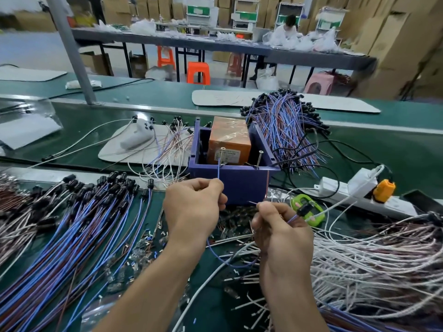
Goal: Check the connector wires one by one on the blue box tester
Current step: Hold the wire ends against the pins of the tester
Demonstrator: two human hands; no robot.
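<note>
The left hand [194, 204] pinches a blue wire [219, 170] whose tip reaches up to a screw [223, 149] on the near rim of the blue box tester [239, 182], just beyond. The right hand [280, 226] pinches the same wire near its black connector [303, 209]. Wire bundles [72, 224] crowd the green counter [371, 152] on both sides.

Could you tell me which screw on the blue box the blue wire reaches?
The left screw: the blue wire from the left hand rises to it; the right screw stands bare.

Stacked cardboard boxes [393, 44], long grey table [148, 40]; orange stools [198, 72]
</note>
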